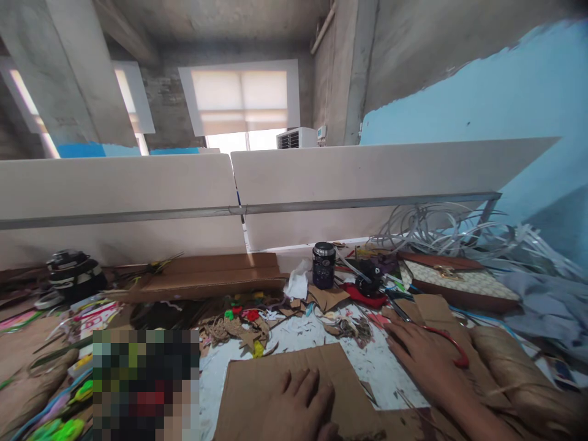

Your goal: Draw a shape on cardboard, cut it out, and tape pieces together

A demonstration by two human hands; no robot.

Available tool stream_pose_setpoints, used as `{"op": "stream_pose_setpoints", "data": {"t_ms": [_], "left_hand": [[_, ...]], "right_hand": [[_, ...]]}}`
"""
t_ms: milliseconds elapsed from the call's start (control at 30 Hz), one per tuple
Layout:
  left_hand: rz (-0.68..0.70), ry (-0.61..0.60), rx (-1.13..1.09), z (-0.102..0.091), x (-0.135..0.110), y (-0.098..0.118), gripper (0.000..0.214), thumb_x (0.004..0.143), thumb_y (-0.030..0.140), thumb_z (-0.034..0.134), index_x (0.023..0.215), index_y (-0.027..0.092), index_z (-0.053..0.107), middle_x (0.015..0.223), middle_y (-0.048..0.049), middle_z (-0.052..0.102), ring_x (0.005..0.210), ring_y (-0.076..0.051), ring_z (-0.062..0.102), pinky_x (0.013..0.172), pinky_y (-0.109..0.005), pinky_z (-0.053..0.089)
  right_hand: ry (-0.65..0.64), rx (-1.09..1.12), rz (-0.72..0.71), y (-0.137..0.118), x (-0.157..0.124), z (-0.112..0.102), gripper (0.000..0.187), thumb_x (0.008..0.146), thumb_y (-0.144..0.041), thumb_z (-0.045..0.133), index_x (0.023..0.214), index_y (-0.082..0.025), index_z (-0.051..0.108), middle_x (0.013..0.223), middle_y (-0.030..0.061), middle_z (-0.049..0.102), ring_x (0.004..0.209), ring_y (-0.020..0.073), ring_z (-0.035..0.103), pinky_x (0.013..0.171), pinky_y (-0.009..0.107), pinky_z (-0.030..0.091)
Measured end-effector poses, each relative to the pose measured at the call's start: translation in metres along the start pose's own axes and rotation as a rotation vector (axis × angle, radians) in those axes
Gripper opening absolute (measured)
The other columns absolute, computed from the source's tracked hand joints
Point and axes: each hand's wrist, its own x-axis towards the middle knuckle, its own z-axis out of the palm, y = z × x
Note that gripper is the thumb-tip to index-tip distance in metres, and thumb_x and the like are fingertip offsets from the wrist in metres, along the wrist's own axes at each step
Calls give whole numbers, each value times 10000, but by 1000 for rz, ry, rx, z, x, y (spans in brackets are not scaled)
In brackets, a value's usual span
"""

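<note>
The tabletop point(390, 389) is carrying a wide clutter of materials, its white surface showing between them. A long cardboard piece point(215, 275) is lying along the far left; whether it is forming a box or only a folded panel, I cannot tell. The cardboard sheet point(248, 392) is resting flat at the near middle, showing a plain face with straight edges — no cut-out or attached piece is appearing on its visible part, so working on it seems to be barely beginning.

On the far right, a patterned handbag point(459, 283) is lying with its flap down, hiding whatever it is holding. Nearer on the right, a brown roll point(528, 373) is lying on its side. The left hand point(298, 401) is pressing on the sheet, open and palm down, fingers slightly spread. The right hand point(420, 355) is reaching forward, open, beside a red-handled tool point(452, 346); whether it is touching the tool, I cannot tell.

Beyond the sheet, a dark jar point(324, 266) is standing upright, its contents not showing. Small scraps point(248, 334), apparently already cut — one star-like — are lying between sheet and jar.
</note>
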Motion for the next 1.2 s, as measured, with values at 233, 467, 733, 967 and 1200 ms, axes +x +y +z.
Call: {"op": "stream_pose_setpoints", "data": {"t_ms": [233, 467, 733, 967, 1200], "left_hand": [[-1, -5, 0, 11, 3, -5, 671, 980, 694, 423, 1552, 345, 453, 1640, -113, 398, 1479, -391, 425, 1178, -656, 356], [13, -3, -1, 10, 4, -6, 693, 976, 721, 394, 1548, 337, 460, 1636, -131, 392, 1485, -388, 409, 1177, -662, 353], [36, 34, 24, 19, 6, -11, 641, 981, 658, 482, 1538, 343, 472, 1619, -132, 419, 1459, -399, 451, 1145, -672, 395], [50, 86, 62, 31, 6, -20, 649, 955, 622, 572, 1544, 375, 458, 1623, -108, 421, 1450, -396, 465, 1146, -645, 415], [79, 133, 128, 37, 4, -20, 648, 951, 630, 576, 1535, 372, 465, 1597, -131, 461, 1413, -403, 513, 1109, -622, 468]], "right_hand": [[-7, -7, -9, -3, 0, -2, 494, 987, -416, 402, 1249, -164, 737, 1300, 168, 743, 1214, 370, 666, 1064, 580, 498], [-15, 5, -1, -2, 0, -2, 486, 982, -422, 407, 1245, -179, 736, 1311, 157, 741, 1224, 360, 664, 1070, 565, 499], [-9, 27, -2, -3, 0, -1, 488, 980, -431, 413, 1228, -169, 742, 1287, 159, 753, 1202, 363, 669, 1069, 569, 500], [-15, 27, 9, -4, -1, -4, 500, 984, -440, 405, 1225, -163, 743, 1298, 165, 747, 1211, 375, 665, 1061, 582, 500], [-19, 41, 8, -2, 1, -4, 508, 962, -463, 413, 1224, -181, 745, 1290, 155, 757, 1210, 375, 680, 1060, 582, 516]]}}
